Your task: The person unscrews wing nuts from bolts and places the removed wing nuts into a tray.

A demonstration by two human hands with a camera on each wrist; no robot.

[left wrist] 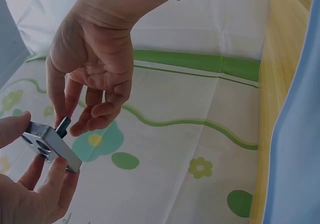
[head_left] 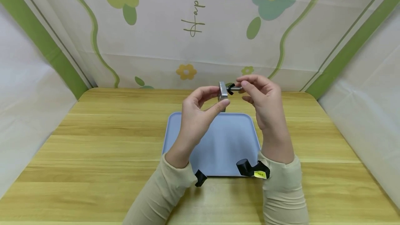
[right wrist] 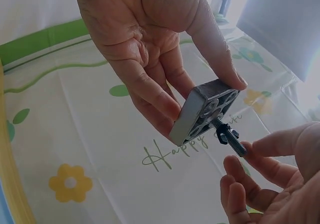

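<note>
A square silver metal block (head_left: 222, 92) with round holes through it is held up over the far edge of the tray. My left hand (head_left: 196, 115) grips it by its edges, thumb on the near side and fingers on the far side. From the block's right face juts a threaded bolt (right wrist: 237, 146), with a black wing nut (right wrist: 226, 133) partway along its shaft. My right hand (head_left: 269, 103) pinches the bolt's free end between thumb and forefinger, its other fingers loosely bent. In the left wrist view the block (left wrist: 52, 146) shows its holed face.
A pale blue rectangular tray (head_left: 218, 148) lies on the wooden table (head_left: 109, 148) beneath my hands. Behind the table hangs a white cloth (head_left: 218, 44) printed with flowers. A black wrist mount (head_left: 250, 168) sits at my right sleeve, over the tray's near corner.
</note>
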